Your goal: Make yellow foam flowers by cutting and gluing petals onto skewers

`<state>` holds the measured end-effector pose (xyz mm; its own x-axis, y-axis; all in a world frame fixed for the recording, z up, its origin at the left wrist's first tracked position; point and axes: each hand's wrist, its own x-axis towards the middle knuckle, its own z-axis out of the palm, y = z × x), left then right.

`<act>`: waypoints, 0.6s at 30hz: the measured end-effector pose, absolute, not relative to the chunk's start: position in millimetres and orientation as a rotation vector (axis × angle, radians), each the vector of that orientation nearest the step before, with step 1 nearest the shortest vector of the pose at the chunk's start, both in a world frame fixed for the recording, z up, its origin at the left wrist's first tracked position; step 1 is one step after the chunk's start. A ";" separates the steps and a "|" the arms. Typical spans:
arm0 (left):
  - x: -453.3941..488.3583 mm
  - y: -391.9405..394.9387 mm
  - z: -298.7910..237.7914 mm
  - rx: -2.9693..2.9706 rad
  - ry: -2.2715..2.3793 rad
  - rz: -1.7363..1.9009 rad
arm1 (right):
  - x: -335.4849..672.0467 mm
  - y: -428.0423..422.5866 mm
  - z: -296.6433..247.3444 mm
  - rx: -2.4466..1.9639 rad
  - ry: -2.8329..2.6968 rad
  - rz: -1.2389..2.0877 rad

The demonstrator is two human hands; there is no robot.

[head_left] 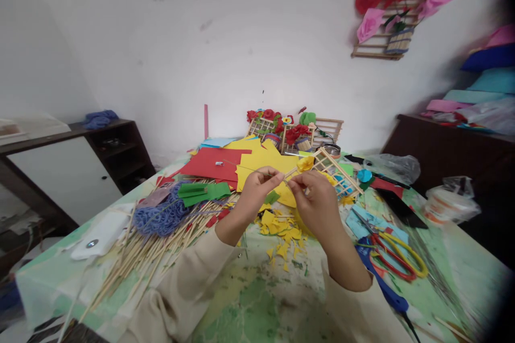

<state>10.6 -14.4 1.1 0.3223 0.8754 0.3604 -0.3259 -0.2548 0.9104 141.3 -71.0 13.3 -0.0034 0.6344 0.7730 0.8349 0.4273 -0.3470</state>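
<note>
My left hand (259,187) and my right hand (316,198) meet above the middle of the table, fingertips almost touching. Both pinch a thin wire (237,166), whose loose end sticks out to the left past my left hand. What lies right between the fingertips is too small to make out. Just behind my right hand leans a small wooden stick lattice (341,177) with yellow paper flowers (306,163) and blue ones on it. Below the hands lie yellow paper scraps (281,230), and behind them yellow sheets (265,158) overlap a red sheet (213,163).
To the left, blue yarn (161,214) and green paper (205,193) rest on thin wooden sticks (161,249). Scissors (396,252), a blue glue gun (382,278), a black phone (400,208), loose wires (438,268) and a white tub (446,203) lie right. Flower-decorated lattices (298,134) stand behind.
</note>
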 end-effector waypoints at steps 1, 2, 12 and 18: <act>10.0 -13.2 1.1 1.383 0.561 1.309 | 143.0 -70.3 13.1 -1.294 -1.700 -0.241; 9.6 -12.1 1.1 1.380 0.567 1.353 | 144.6 -69.8 13.0 -1.303 -1.694 -0.227; 10.6 -14.8 -1.8 1.558 0.659 1.435 | 145.3 -71.7 15.9 -1.304 -1.842 -0.342; 17.3 -20.6 -1.4 1.324 0.526 1.393 | 141.3 -72.3 16.0 -1.232 -1.984 -0.521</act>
<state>17.3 -20.6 -1.4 0.2130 0.8850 0.4139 -0.3902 -0.3113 0.8665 141.3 -72.3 16.0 -0.2729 0.5915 0.7588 0.8881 0.4581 -0.0377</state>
